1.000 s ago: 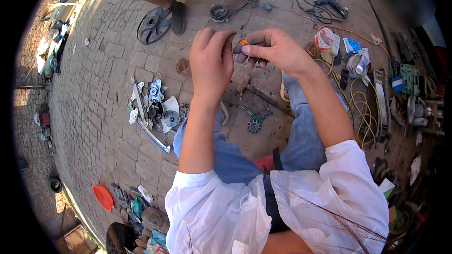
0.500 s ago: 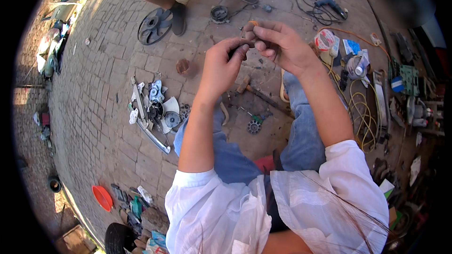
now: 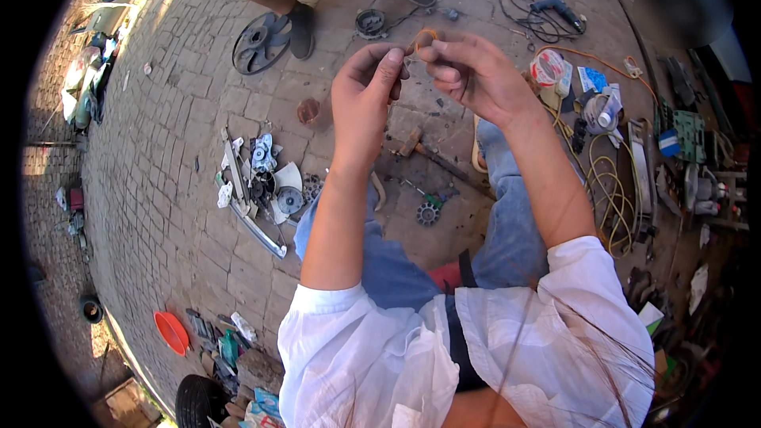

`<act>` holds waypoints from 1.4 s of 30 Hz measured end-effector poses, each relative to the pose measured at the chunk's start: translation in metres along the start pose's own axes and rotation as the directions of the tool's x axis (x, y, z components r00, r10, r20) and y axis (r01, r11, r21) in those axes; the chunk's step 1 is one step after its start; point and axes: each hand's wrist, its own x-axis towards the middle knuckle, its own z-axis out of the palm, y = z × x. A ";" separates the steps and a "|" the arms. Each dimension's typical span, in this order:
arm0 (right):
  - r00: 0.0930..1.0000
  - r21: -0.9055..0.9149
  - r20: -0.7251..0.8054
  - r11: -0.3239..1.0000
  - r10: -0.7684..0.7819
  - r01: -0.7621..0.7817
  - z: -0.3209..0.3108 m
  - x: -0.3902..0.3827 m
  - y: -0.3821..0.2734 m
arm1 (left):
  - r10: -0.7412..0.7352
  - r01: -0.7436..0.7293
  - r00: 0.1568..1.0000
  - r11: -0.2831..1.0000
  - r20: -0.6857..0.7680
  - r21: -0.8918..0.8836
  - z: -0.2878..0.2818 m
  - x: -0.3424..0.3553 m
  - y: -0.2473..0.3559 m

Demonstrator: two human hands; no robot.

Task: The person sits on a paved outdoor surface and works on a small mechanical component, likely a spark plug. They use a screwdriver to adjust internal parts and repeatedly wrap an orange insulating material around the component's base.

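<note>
Orange strand (image 3: 427, 32) arcs between the two hands, held above the brick paving (image 3: 190, 127). Left hand (image 3: 364, 87): thumb and forefinger pinched together at one end of the strand, other fingers curled. Right hand (image 3: 485, 83): thumb and forefinger closed on the opposite end, remaining fingers loosely bent. Hammer (image 3: 442, 162) lies on the paving below, near a toothed grey wheel (image 3: 428, 214); parts pile (image 3: 261, 182) sits left.

A short-sleeved white shirt (image 3: 357, 349) tops blue jeans (image 3: 514, 226).
</note>
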 end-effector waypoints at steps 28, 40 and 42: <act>0.979 -0.172 -0.182 0.983 -0.096 0.065 0.006 0.001 0.009 | 0.316 -0.274 0.948 0.882 -0.049 0.383 0.015 0.001 -0.019; 0.982 -0.323 -0.111 0.940 -0.151 0.108 0.012 -0.003 0.004 | 0.328 -0.302 0.944 0.897 -0.028 0.323 0.017 0.000 -0.014; 0.974 -0.339 -0.130 0.931 -0.187 0.134 0.017 -0.003 0.005 | 0.337 -0.308 0.941 0.891 -0.030 0.332 0.015 0.000 -0.017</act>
